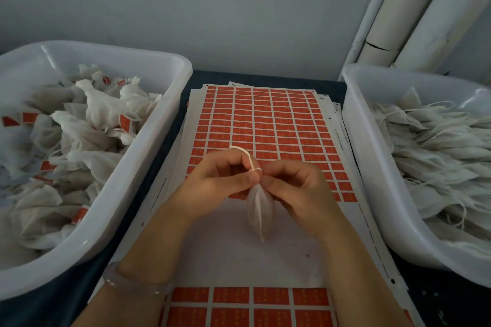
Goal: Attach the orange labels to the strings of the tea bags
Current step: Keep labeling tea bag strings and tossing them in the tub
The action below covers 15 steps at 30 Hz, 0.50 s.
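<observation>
A white mesh tea bag [259,210] hangs between my hands over the label sheet. My left hand [218,180] and my right hand [295,186] both pinch its gathered top. Its white string [245,155] loops up above my left fingers. The sheet of orange labels [263,122] lies flat in the middle of the table, with a bare white patch below my hands where labels are gone. More orange labels [239,305] show at the near edge. I see no label on the string I hold.
A white tub [148,56] on the left holds tea bags with orange labels. A white tub [372,167] on the right holds plain tea bags with strings. White pipes [414,13] stand at the back right against the grey wall.
</observation>
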Motion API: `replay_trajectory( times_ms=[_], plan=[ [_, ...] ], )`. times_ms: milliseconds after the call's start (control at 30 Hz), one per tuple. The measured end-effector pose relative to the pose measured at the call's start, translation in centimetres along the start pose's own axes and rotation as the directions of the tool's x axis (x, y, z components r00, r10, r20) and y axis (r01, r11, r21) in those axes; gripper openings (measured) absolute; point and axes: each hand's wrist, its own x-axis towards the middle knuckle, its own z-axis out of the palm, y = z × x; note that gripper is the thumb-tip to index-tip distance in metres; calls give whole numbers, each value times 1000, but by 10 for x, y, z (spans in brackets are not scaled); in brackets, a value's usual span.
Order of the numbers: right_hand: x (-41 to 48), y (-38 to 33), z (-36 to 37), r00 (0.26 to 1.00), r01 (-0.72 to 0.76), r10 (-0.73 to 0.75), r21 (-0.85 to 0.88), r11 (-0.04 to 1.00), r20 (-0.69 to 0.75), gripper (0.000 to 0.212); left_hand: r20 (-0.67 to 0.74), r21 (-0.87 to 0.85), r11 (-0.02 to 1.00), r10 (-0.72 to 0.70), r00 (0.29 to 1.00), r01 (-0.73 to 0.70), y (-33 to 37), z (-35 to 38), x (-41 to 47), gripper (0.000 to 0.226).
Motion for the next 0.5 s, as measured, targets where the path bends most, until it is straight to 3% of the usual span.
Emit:
replay_trajectory(
  times_ms=[100, 167, 300, 433, 500],
  plan=[
    [-1, -1, 4, 995, 99, -99, -120, 988, 4, 12, -1, -8, 1000, 16, 1000, -16, 2, 2, 0, 10],
    [-1, -1, 9, 983, 169, -181, -199, 965, -44, 4, -93, 15, 1000, -10, 996, 12, 3, 4, 0, 10],
    [0, 2, 11, 912, 328, -397, -397, 857, -104, 11, -313, 17, 994, -99, 945, 110, -3, 5, 3, 11],
    [2, 4, 14, 877, 379, -466, -427, 821, -117, 10, -338, -59, 990, -140, 931, 128, -3, 4, 5, 16],
    [2, 6, 15, 867, 395, -483, -424, 815, -122, 10, -334, -19, 994, -107, 936, 107, -2, 4, 5, 19]
  ],
)
